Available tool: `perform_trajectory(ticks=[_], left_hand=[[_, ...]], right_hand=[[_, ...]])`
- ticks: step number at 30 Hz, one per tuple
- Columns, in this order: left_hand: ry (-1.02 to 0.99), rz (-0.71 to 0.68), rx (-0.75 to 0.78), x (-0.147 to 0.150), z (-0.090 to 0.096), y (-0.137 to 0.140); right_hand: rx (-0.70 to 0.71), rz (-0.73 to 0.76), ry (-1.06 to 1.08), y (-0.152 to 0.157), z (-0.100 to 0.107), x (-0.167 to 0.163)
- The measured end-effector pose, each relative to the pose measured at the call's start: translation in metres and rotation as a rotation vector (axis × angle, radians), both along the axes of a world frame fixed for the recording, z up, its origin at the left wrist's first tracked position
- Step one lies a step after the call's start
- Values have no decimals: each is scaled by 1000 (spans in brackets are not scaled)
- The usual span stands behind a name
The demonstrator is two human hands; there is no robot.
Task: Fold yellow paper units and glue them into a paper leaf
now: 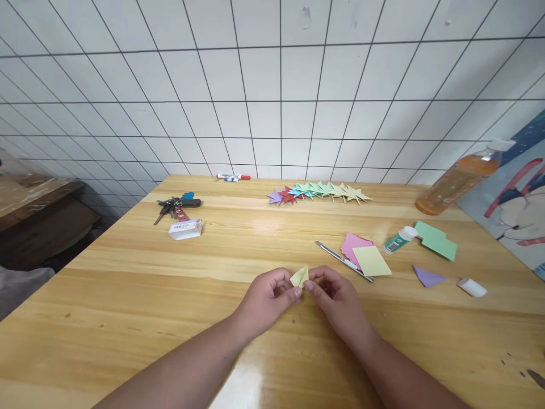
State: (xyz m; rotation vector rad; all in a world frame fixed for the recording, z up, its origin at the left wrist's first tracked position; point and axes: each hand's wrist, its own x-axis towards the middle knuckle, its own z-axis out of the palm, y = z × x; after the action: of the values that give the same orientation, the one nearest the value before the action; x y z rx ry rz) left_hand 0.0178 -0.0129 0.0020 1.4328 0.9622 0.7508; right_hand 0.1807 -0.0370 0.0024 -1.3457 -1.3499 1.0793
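Observation:
Between my two hands, just above the wooden table (140,295), is a small piece of folded yellow paper (300,277) with creases running to its lower point. My left hand (269,296) pinches its left side between thumb and fingers. From the other side, the thumb and fingers of my right hand (338,295) grip its right edge. To the right of my hands lie a yellow paper square (372,261), pink paper (354,245) partly under it, and a slim utility knife (336,257).
Folded paper leaf shapes (321,191) form a row near the tiled wall (264,74). At right are a glue stick (400,240), green paper (438,243), a purple triangle (427,276), a white cap (472,287) and a leaning bottle (464,179). Keys (174,205), a small box (185,229) and a marker (233,177) lie leftward.

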Motion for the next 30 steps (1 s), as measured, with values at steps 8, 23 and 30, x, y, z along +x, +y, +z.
perform_trajectory(ticks=[8,23,30], left_hand=[[132,-51,79,-1,-4,-3],[83,-9,78,-4,-2,5],[9,-88,38,-4,-2,3]], right_hand=[[-30,32,99,1,2,1],[-85,88,48,2,2,1],[-38,109,12,0,4,0]])
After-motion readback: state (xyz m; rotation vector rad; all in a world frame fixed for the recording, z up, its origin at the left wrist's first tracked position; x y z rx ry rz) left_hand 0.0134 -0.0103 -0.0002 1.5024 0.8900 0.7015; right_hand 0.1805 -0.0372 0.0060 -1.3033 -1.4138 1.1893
